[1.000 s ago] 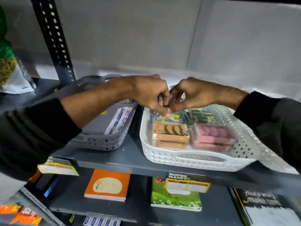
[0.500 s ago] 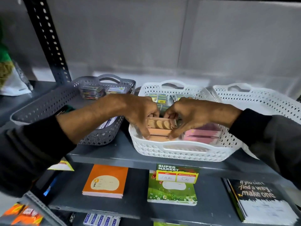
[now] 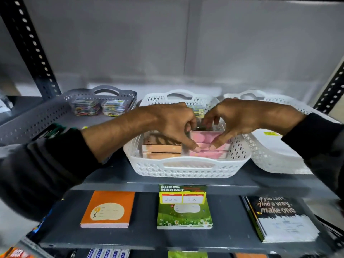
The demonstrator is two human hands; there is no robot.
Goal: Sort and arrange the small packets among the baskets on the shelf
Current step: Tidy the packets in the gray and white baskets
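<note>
The middle white basket [image 3: 186, 165] holds a stack of tan packets [image 3: 162, 148] on its left and a stack of pink packets [image 3: 206, 156] on its right, with small colourful packets [image 3: 197, 110] at its back. Both hands are inside this basket. My left hand [image 3: 173, 125] and my right hand [image 3: 234, 120] pinch the pink stack from either side, thumbs on its front edge. To the left, the grey basket [image 3: 37, 116] has two piles of colourful packets [image 3: 98, 108] at its back. What lies inside the right white basket [image 3: 275, 161] is unclear.
Perforated uprights stand at the left [image 3: 31, 49] and right [image 3: 331, 90]. A price tag [image 3: 183, 194] hangs on the shelf edge. On the lower shelf lie an orange notebook [image 3: 108, 209], a green notebook [image 3: 184, 213] and a black notebook [image 3: 279, 218].
Both hands dropped from the back of the middle basket to the tan stack, then shifted right onto the pink stack. The view has pulled back and up.
</note>
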